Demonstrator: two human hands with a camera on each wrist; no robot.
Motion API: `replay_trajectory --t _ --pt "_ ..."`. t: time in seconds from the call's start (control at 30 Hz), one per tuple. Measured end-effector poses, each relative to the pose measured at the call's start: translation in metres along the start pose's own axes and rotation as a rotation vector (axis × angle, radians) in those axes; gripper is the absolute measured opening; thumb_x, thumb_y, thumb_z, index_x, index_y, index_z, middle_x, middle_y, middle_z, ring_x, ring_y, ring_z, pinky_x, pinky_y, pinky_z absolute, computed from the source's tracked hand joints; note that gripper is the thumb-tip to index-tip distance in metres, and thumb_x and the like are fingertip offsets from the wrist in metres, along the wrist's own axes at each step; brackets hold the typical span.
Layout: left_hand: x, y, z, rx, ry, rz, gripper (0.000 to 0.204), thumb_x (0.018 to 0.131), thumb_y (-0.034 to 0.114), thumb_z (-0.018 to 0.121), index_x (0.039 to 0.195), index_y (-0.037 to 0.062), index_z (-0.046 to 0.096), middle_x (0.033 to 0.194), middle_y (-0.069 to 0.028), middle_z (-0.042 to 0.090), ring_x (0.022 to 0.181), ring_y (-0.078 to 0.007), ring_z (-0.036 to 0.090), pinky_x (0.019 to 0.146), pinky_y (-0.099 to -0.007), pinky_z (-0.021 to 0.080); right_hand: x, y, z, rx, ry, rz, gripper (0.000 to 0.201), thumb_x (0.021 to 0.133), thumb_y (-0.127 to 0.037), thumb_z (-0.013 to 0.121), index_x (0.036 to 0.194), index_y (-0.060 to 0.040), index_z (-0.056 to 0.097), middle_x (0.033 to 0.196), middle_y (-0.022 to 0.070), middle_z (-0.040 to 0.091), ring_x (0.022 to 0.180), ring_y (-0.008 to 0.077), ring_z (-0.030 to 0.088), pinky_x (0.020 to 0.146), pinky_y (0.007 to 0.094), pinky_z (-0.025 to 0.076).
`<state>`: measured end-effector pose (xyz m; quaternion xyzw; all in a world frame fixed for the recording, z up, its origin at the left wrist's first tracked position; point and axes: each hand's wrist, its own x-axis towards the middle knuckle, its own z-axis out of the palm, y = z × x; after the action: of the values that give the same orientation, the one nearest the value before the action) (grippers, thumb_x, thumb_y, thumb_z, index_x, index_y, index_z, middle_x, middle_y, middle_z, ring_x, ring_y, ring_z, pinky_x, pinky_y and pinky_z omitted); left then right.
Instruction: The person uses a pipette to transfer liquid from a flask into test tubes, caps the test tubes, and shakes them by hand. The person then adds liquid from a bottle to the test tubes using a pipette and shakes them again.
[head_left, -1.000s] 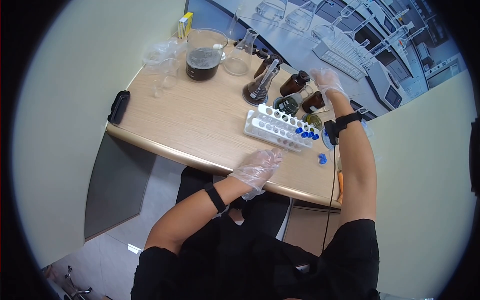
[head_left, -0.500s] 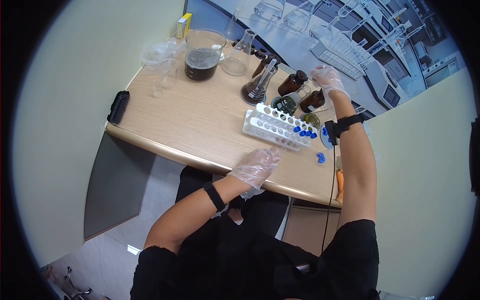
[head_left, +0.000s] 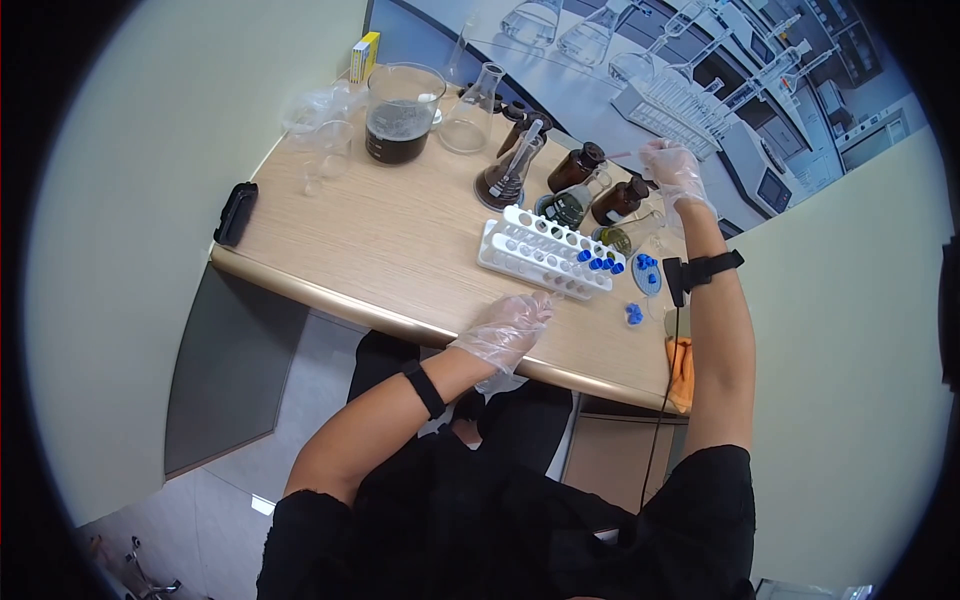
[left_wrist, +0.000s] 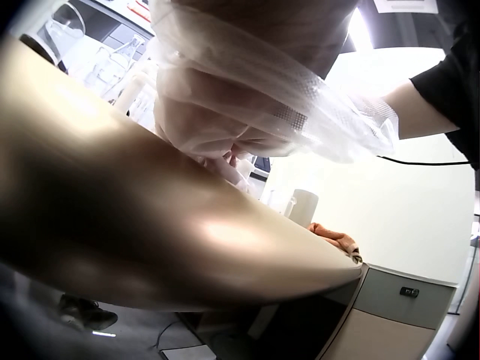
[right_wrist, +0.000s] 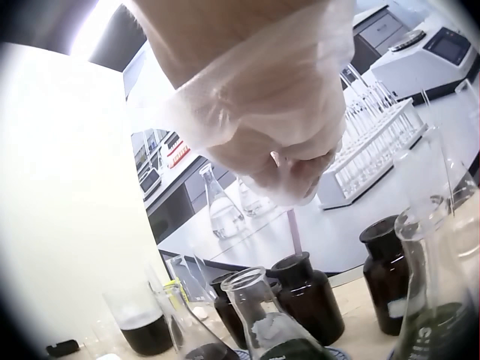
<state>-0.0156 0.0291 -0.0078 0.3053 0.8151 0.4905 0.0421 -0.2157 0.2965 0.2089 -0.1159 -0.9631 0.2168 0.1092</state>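
Note:
In the head view my gloved right hand is raised behind the brown bottles, pinching a slim pinkish dropper. Its lower end overlaps the mouth of a brown bottle in the right wrist view. My gloved left hand rests at the table's front edge with curled fingers; a small clear tube shows faintly at the fingertips, mostly hidden. Just beyond it stands a white test tube rack, holding several tubes with blue caps.
Conical flasks with dark, green and yellow liquid crowd around the bottles. Loose blue caps lie on a dish. A large beaker of dark liquid and an empty conical flask stand farther left. An orange cloth hangs at right.
My right hand has shifted slightly right, away from the brown bottles, and the pinkish dropper has come into view. My left hand keeps its place by the table edge.

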Motion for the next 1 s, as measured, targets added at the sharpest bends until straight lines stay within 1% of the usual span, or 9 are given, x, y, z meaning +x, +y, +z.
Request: replay_trajectory --t 0.07,0.13,0.23,0.37,0.47,0.53,0.67,0.83,1.0 --pt "0.0 0.001 0.0 -0.035 -0.003 0.01 0.043 0.094 0.012 0.064 0.135 0.002 0.06 0.104 -0.0226 0.073 0.095 -0.0392 0.071 0.081 -0.0467 0.056 0.004 0.011 -0.003 -0.109 0.069 -0.029 0.045 0.089 -0.041 0.07 0.111 -0.0033 0.077 0.096 0.016 0.078 0.09 0.0298 0.074 0.085 0.0404 0.056" --pt "0.001 0.001 0.0 0.0 -0.011 0.008 0.043 0.093 0.012 0.065 0.135 0.0019 0.06 0.104 -0.0227 0.073 0.095 -0.0391 0.071 0.081 -0.0469 0.056 0.004 0.013 -0.008 -0.288 0.137 -0.105 0.056 0.093 -0.054 0.062 0.11 -0.002 0.077 0.103 0.0244 0.077 0.102 0.0423 0.072 0.093 0.0475 0.055" --pt "0.0 0.001 0.001 -0.015 -0.003 0.013 0.044 0.093 0.012 0.065 0.136 0.0017 0.06 0.105 -0.0229 0.073 0.095 -0.039 0.071 0.082 -0.0473 0.056 -0.01 0.007 -0.021 -0.361 0.174 -0.192 0.061 0.096 -0.058 0.055 0.105 -0.0014 0.079 0.106 0.0283 0.074 0.106 0.0476 0.069 0.095 0.051 0.053" --pt "0.0 0.007 -0.005 0.003 -0.022 -0.011 0.045 0.094 0.013 0.065 0.137 0.0015 0.059 0.105 -0.0218 0.073 0.095 -0.0381 0.071 0.082 -0.0473 0.056 -0.011 0.006 -0.024 -0.412 0.185 -0.134 0.061 0.096 -0.056 0.054 0.101 -0.0007 0.079 0.108 0.0293 0.073 0.106 0.0484 0.069 0.095 0.0513 0.053" --pt "0.0 0.006 -0.004 0.014 0.004 0.012 0.045 0.093 0.013 0.066 0.136 0.0011 0.059 0.103 -0.0208 0.073 0.094 -0.038 0.071 0.082 -0.0479 0.056 0.001 0.018 -0.021 -0.568 0.166 -0.201 0.064 0.102 -0.059 0.047 0.108 -0.0022 0.076 0.105 0.0293 0.074 0.101 0.0472 0.07 0.089 0.0529 0.053" --pt "0.0 -0.005 0.005 0.055 0.029 0.077 0.045 0.093 0.013 0.066 0.136 0.0008 0.06 0.101 -0.0204 0.073 0.091 -0.0382 0.071 0.081 -0.0483 0.056 -0.001 0.018 -0.021 -0.82 0.131 -0.441 0.051 0.102 -0.045 0.049 0.097 -0.0039 0.079 0.103 0.0254 0.075 0.097 0.0467 0.071 0.092 0.0529 0.055" --pt "0.0 -0.007 0.007 0.068 0.018 0.071 0.046 0.093 0.012 0.066 0.137 0.0001 0.059 0.098 -0.021 0.073 0.088 -0.0389 0.071 0.078 -0.0486 0.056 0.001 0.018 -0.019 -0.839 0.154 -0.459 0.05 0.105 -0.041 0.045 0.095 -0.0049 0.078 0.101 0.0238 0.075 0.095 0.045 0.072 0.09 0.0535 0.056" --pt "-0.001 0.002 -0.002 0.051 0.002 0.058 0.048 0.093 0.011 0.065 0.139 0.0 0.057 0.099 -0.0222 0.072 0.088 -0.0392 0.071 0.077 -0.0484 0.056 0.005 0.017 -0.015 -0.682 0.164 -0.203 0.054 0.104 -0.043 0.043 0.098 -0.0019 0.078 0.105 0.0249 0.075 0.1 0.0428 0.073 0.092 0.052 0.056" --pt "-0.001 -0.005 0.006 -0.033 0.056 0.082 0.046 0.093 0.01 0.065 0.138 -0.0001 0.057 0.1 -0.0234 0.072 0.088 -0.0405 0.071 0.077 -0.0492 0.057 0.001 0.013 -0.017 -0.638 0.155 -0.196 0.055 0.101 -0.046 0.046 0.099 -0.0009 0.078 0.107 0.0261 0.075 0.103 0.0439 0.072 0.094 0.0508 0.055"
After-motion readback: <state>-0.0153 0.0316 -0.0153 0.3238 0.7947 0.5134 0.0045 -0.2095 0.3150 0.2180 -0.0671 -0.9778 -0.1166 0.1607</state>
